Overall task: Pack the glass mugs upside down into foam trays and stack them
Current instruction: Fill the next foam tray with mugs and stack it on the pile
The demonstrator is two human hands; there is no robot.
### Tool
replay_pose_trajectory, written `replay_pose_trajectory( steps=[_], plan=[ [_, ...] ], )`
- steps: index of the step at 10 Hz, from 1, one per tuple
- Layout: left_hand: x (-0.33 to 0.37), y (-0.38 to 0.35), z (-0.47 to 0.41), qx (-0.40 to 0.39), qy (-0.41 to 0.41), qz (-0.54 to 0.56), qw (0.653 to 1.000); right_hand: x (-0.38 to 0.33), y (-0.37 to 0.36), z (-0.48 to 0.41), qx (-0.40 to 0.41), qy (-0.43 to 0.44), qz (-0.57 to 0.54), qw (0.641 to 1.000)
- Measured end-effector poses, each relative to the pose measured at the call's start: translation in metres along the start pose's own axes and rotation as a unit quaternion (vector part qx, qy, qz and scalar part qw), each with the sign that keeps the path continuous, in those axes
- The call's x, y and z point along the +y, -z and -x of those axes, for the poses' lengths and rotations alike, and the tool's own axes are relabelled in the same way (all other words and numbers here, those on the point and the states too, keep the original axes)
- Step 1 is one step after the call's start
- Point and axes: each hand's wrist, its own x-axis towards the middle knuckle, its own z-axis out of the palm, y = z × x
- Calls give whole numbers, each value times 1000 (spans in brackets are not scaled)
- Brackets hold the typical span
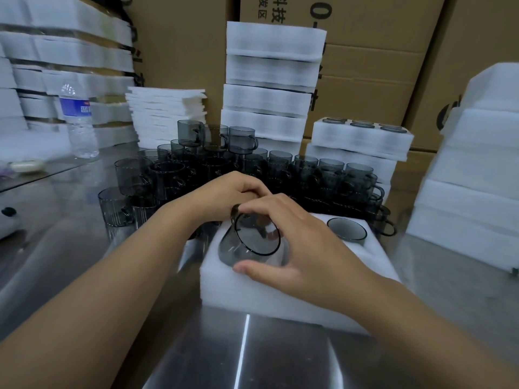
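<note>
I'm gripping a tilted mug (254,244) in my right hand (297,245), thumb and fingers curling round it, over the foam tray's (280,293) left side; my left hand (229,193) is pinching its far edge.

Dim, cool overhead light. White glare streak on the brushed steel tabletop (243,349) near its front edge, softer sheen toward the left edge. White foam tray stacks (269,80) blown out, texture lost. Dark grey glass mugs (280,169) merge into near-black. Small highlights on the tilted grey glass mug (252,240). Brown cardboard boxes (365,66) bow at frame edges; frame soft.
</note>
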Motion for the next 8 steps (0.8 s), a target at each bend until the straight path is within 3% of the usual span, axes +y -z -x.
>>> replay_pose_trajectory(
  steps=[4,6,8],
  plan=[
    [12,4,6,-5,65,199,978,-4,-4,4,14,-7,54,998],
    [12,7,10,-22,48,145,988,1,-3,2,-21,-26,39,999],
    [17,11,11,-44,43,97,993,3,-2,0,17,-51,5,999]
  ],
)
